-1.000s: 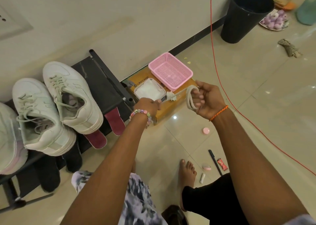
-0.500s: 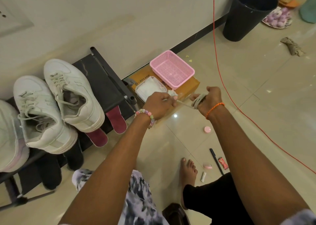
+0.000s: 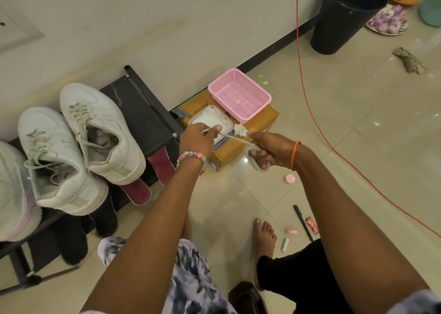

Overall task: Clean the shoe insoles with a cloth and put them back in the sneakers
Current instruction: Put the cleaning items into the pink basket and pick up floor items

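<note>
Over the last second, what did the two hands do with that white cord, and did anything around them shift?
The right hand, raised a second ago with the white cord coiled over its fingers, dropped lower and turned fingers-down, the loop now hanging beneath it. The left hand kept pinching the other end and drew the stretch between them taut. The sneakers, pink basket and cardboard box stayed put.

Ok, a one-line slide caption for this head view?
Both hands, left hand and right hand, hold a whitish cord beside white sneakers on a rack.
</note>
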